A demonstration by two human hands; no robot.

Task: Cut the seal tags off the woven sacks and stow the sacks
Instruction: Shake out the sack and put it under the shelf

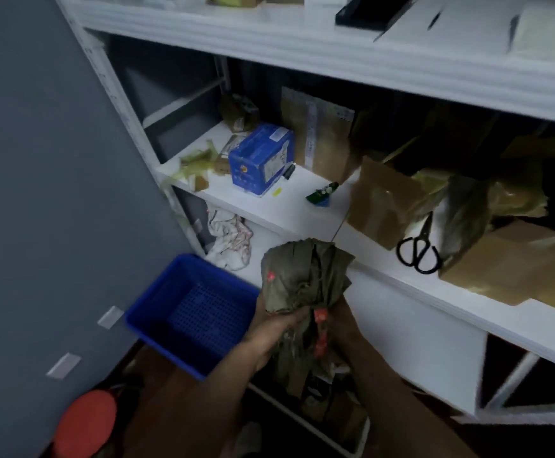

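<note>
Left grip (277, 325), right grip (344, 317): tight around sacks (302, 272)

sack (302, 276): coarse woven cloth, olive, matt, crumpled
basket (157, 309): blue plastic, perforated floor
scissors (418, 252): black handles, matt
shelf (286, 206): white, smooth, painted look
parcels (382, 200): brown paper, glossy tape
</note>
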